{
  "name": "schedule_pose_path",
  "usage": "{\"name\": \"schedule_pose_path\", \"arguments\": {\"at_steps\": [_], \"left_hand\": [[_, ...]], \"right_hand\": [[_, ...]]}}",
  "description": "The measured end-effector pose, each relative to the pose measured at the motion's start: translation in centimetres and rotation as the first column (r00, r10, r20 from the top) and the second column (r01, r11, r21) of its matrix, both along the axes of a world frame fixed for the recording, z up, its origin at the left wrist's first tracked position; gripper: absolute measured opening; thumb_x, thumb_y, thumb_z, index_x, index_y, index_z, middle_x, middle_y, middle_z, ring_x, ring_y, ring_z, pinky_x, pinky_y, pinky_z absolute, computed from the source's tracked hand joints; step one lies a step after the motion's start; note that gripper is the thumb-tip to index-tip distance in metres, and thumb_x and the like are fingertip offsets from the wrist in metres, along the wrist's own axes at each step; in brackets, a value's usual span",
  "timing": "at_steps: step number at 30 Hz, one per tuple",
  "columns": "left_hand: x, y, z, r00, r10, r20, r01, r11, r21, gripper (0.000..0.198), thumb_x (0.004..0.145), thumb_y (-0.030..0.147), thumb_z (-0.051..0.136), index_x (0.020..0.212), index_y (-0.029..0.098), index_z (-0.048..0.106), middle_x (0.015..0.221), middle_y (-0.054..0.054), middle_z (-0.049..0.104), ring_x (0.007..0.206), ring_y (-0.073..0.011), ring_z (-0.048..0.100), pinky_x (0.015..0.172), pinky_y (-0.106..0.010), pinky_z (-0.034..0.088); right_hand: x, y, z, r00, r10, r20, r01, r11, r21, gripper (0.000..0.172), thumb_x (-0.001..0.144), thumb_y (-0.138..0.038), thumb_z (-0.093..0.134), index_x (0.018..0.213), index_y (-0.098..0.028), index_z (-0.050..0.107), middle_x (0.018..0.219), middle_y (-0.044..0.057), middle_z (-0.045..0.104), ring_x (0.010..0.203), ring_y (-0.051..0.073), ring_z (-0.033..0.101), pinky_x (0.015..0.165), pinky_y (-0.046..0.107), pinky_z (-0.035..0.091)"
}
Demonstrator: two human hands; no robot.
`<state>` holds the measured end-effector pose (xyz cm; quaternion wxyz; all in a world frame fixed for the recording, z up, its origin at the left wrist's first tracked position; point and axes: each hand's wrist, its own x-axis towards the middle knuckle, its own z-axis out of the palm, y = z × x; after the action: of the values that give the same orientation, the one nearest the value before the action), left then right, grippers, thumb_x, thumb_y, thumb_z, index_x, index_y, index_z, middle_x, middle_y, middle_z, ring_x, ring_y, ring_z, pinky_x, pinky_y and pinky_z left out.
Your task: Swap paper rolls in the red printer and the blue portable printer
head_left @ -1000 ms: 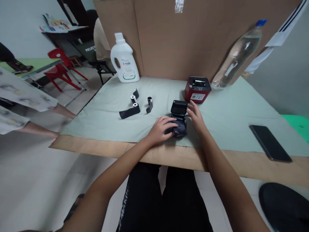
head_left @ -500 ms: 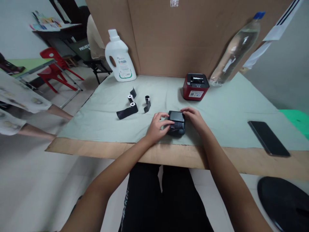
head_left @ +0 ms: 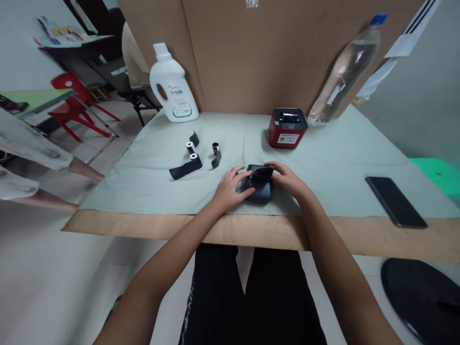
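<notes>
A small black portable printer (head_left: 261, 195) sits near the table's front edge, between my hands. A dark strip (head_left: 263, 174) stands up from its top, bent back. My left hand (head_left: 230, 189) grips the printer's left side, with the thumb at the front and a finger near the strip. At the right rear corner is my right hand (head_left: 287, 179), its fingers curled against the printer beside the strip; fingertips there are partly hidden. To the left lie small rolls of black-faced paper (head_left: 185, 168), partly unrolled, and another dark roll (head_left: 215, 149).
Behind stand a red box-shaped printer (head_left: 286, 128), a white jug (head_left: 176, 90) and a leaning clear bottle (head_left: 347, 72) against cardboard (head_left: 244, 57). A phone (head_left: 395, 201) lies at right. Another person's arms (head_left: 84, 168) reach toward the table's left edge. A black round seat (head_left: 420, 297) is below right.
The dark strip, which lay over the printer's front, now stands raised and bent back. My left thumb has shifted down toward the printer's front. The whole view has shifted slightly.
</notes>
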<state>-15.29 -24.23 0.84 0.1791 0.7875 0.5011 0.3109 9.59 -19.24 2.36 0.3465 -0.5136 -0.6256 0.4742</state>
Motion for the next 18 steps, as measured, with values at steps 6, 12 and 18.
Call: {"name": "schedule_pose_path", "arguments": {"at_steps": [6,12,18], "left_hand": [[0.0,-0.3,1.0,0.989,0.0,-0.148,0.001,1.0,0.006,0.05,0.098,0.056,0.068,0.142,0.033,0.065,0.175,-0.005,0.039,0.144,-0.0336,0.055,0.119,-0.055,0.045],[-0.1,-0.1,0.2,0.992,-0.033,-0.125,0.043,0.996,0.073,0.052,0.1,0.054,0.066,0.144,0.028,0.063,0.168,-0.009,0.049,0.143,-0.0324,0.056,0.119,-0.053,0.045],[-0.5,0.5,-0.9,0.992,-0.128,0.015,0.118,0.952,0.281,0.031,0.101,0.036,0.062,0.125,0.023,0.077,0.151,-0.014,0.062,0.127,-0.0294,0.06,0.113,-0.051,0.049]], "right_hand": [[-0.5,-0.2,0.2,0.997,0.057,-0.048,-0.054,0.997,0.047,0.054,0.082,-0.048,0.074,0.129,-0.022,0.069,0.128,0.011,0.072,0.068,0.016,0.059,0.054,0.029,0.048],[-0.6,-0.3,-0.5,0.999,-0.007,-0.032,0.008,1.0,0.012,0.057,0.084,-0.05,0.07,0.132,-0.021,0.066,0.134,0.014,0.069,0.069,0.016,0.06,0.057,0.03,0.049],[-2.4,-4.2,-0.7,0.977,-0.19,0.097,0.171,0.97,0.174,0.058,0.088,-0.033,0.046,0.141,-0.017,0.062,0.135,0.015,0.07,0.116,0.032,0.065,0.104,0.05,0.053]]}}
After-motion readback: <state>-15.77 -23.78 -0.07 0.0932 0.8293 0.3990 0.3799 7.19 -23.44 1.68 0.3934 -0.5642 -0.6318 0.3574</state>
